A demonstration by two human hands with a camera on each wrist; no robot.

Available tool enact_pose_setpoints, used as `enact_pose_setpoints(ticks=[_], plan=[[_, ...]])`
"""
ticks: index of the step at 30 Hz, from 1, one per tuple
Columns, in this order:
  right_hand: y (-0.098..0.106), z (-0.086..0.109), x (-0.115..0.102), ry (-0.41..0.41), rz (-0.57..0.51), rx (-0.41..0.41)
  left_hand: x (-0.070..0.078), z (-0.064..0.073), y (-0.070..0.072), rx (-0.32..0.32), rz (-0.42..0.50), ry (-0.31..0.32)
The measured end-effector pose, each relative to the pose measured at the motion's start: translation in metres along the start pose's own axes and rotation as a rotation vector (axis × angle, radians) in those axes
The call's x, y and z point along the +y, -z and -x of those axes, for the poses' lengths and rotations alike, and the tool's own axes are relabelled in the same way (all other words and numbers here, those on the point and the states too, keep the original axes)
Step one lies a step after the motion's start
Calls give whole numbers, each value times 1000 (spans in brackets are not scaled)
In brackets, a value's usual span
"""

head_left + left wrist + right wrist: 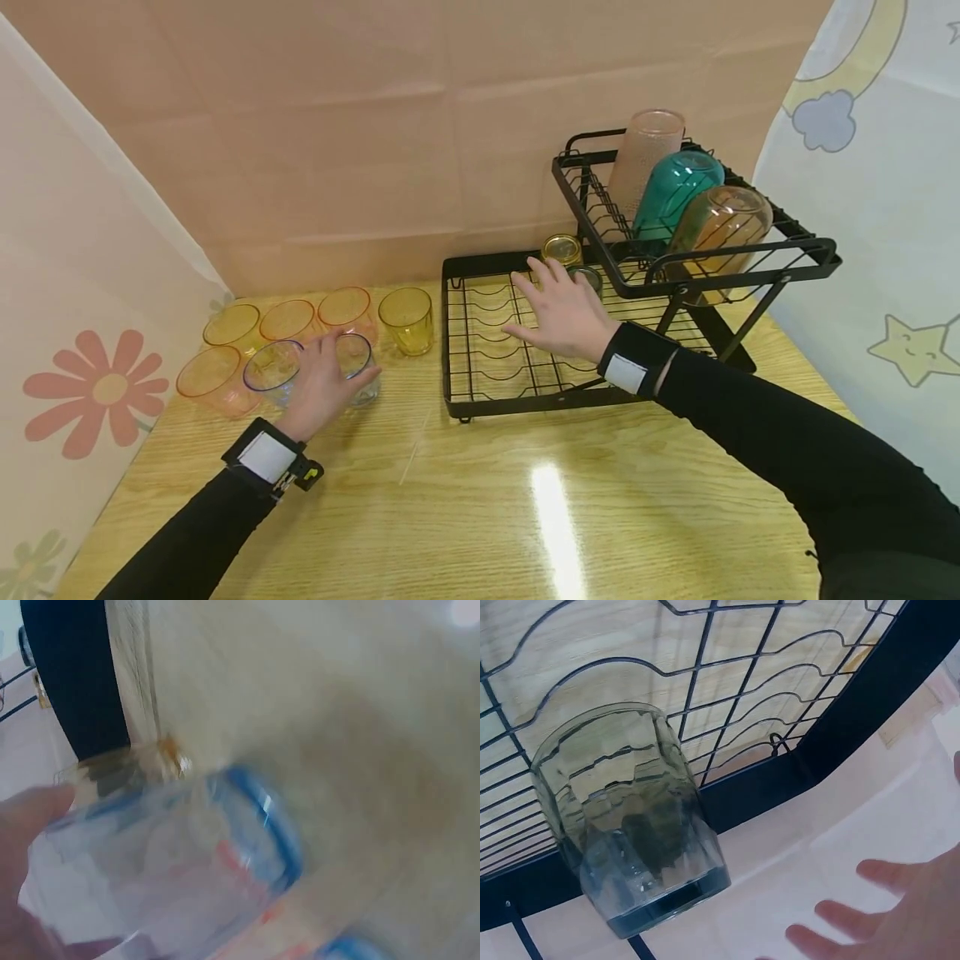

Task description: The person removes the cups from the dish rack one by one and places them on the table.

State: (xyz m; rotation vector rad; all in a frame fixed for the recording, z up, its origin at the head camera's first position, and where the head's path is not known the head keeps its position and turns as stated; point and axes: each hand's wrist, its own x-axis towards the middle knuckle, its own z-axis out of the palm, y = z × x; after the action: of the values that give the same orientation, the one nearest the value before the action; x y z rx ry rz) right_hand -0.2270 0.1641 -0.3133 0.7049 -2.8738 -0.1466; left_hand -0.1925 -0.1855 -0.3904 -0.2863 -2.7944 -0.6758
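My left hand point(322, 387) is at a clear glass with a blue rim point(354, 357) on the table, its thumb straight along the right side and its fingers by the left. In the blurred left wrist view, the thumb point(37, 814) overlaps the rim end of this glass point(172, 862). Over the lower tier of the black dish rack point(513, 407), my right hand point(562, 312) has its fingers spread, holding nothing. Near its fingers a grey-green glass point(588, 279) stands upside down on the wires; the right wrist view shows this glass point(630, 825) apart from the fingers point(847, 919).
Around my left hand stand another blue-rimmed glass point(262, 371), a yellow glass point(407, 321), and several pink, orange and yellow ones. Beyond my right hand sits an amber glass point(561, 248). The rack's upper tier holds pink point(645, 158), teal point(675, 196) and amber point(720, 229) upside-down glasses.
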Motion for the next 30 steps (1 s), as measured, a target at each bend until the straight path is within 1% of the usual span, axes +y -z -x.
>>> enact_pose_setpoints(ticks=[5,7,9,12,15,17,20,22,26,30], plan=[[3,-4,-6,-72,-3,-21,3,-2,10,-52,-174,-62],[5,-6,-9,-97,4,-40,4,-3,14,-61,-215,-85],[5,-9,-12,-113,24,-49,4,-4,16,-55,-248,-115],[5,-14,-14,-135,41,-44,4,-6,17,-24,-303,-146],[3,-20,-13,-163,60,-23,5,-8,20,-15,-354,-156],[3,-24,-10,-189,74,-9,6,-10,24,-28,-357,-150],[2,-28,-6,-237,82,-1,11,-13,30,-39,-333,-150],[2,-31,-4,-268,68,-5,15,-15,34,-38,-309,-144],[2,-36,0,-329,33,-23,22,-21,38,-4,-316,-151],[3,-39,4,-377,-1,-31,30,-28,42,47,-373,-185]])
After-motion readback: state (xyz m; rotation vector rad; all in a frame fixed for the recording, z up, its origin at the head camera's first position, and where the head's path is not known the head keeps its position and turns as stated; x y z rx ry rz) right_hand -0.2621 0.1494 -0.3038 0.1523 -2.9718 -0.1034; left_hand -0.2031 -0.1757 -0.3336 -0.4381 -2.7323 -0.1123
